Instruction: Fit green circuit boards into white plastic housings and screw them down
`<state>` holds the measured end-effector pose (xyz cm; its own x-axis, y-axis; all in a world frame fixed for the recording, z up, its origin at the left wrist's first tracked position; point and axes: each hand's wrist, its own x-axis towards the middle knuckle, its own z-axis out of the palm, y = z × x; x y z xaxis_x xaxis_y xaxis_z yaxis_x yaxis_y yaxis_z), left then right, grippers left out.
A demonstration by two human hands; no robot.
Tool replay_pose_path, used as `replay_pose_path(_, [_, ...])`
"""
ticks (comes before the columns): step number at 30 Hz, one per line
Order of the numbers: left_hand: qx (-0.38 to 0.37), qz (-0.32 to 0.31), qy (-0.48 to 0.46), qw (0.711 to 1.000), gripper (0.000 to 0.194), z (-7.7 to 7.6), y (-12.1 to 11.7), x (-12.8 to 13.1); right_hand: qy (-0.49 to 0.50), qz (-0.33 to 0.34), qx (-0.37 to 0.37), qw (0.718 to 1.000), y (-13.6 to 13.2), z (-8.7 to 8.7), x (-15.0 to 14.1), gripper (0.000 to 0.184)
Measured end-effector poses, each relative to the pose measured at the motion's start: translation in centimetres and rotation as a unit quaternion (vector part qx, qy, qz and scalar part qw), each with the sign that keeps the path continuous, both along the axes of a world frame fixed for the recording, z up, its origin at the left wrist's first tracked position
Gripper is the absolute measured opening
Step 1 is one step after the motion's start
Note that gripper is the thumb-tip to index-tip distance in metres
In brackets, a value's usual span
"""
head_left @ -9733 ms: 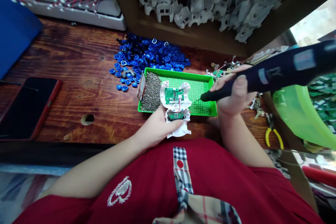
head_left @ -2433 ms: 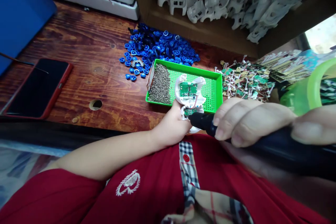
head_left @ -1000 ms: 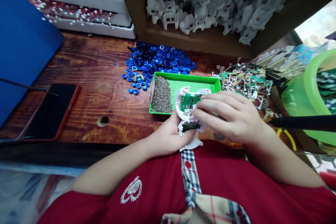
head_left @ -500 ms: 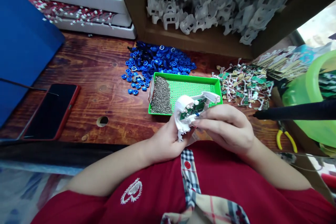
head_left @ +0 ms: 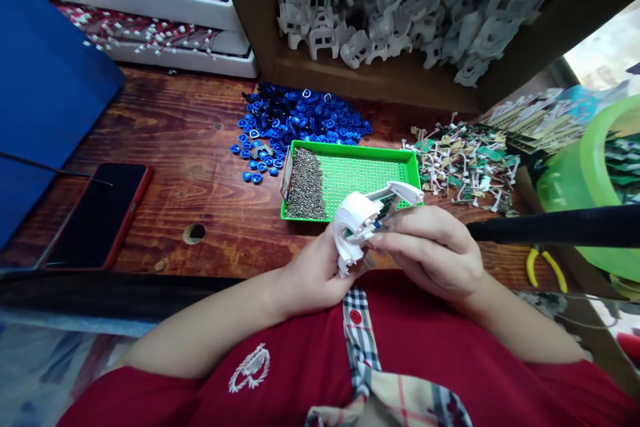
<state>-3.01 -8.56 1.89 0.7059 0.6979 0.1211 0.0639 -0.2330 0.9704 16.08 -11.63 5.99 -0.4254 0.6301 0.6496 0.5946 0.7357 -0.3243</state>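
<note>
Close to my chest, my left hand [head_left: 317, 267] is wrapped round a white plastic housing [head_left: 356, 213], which is tilted with its curved side up. Inside the housing a green circuit board [head_left: 386, 205] shows only in part. My right hand [head_left: 435, 247] is closed at the housing's right side, thumb and fingers pinched near the board's lower edge. A small dark blue bit shows by those fingertips, too small to name. Just beyond the housing lies a green tray [head_left: 370, 150] with a heap of small metal screws [head_left: 306, 183] at its left end.
Blue plastic parts [head_left: 305, 113] lie piled behind the tray, small wired circuit boards [head_left: 467, 163] to its right. A dark rod-like tool [head_left: 545, 223] juts in from the right above yellow-handled pliers [head_left: 545, 270]. A phone [head_left: 95, 213] lies left. A cardboard box [head_left: 360, 80] holds white housings.
The housing has turned in my hands, so its curved outer side faces up more and less of the circuit board shows. The dark tool at the right appears shifted slightly.
</note>
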Motion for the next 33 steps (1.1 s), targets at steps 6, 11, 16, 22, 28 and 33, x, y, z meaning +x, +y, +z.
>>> replay_pose_path(6, [0.031, -0.014, 0.009, 0.999, 0.031, 0.2, 0.0, -0.3, 0.007, -0.010, -0.016, 1.000, -0.4, 0.7, -0.2, 0.022])
replay_pose_path(11, [0.029, -0.023, 0.030, 0.999, 0.039, -0.2, -0.1, -0.5, 0.041, -0.016, -0.044, 0.998, 0.0, 0.5, -0.5, 0.019])
replay_pose_path(16, [0.046, -0.005, 0.051, 0.998, 0.044, 0.1, 0.1, 0.0, 0.066, -0.008, -0.086, 0.994, 0.1, -0.3, 0.2, 0.022])
replay_pose_path(22, [0.025, 0.093, 0.097, 0.991, 0.050, 0.8, 0.3, 1.4, 0.290, -0.126, -0.241, 0.918, -1.2, -2.9, 1.0, 0.050])
replay_pose_path(28, [0.172, -0.076, 0.185, 0.964, 0.060, 1.9, 0.9, 4.2, 0.280, -0.159, -0.359, 0.876, -1.5, -3.8, -0.1, 0.078])
replay_pose_path(33, [0.140, -0.242, 0.169, 0.945, 0.086, 3.1, 1.8, 4.8, 0.180, -0.233, -0.078, 0.953, -4.4, -5.4, 4.5, 0.084])
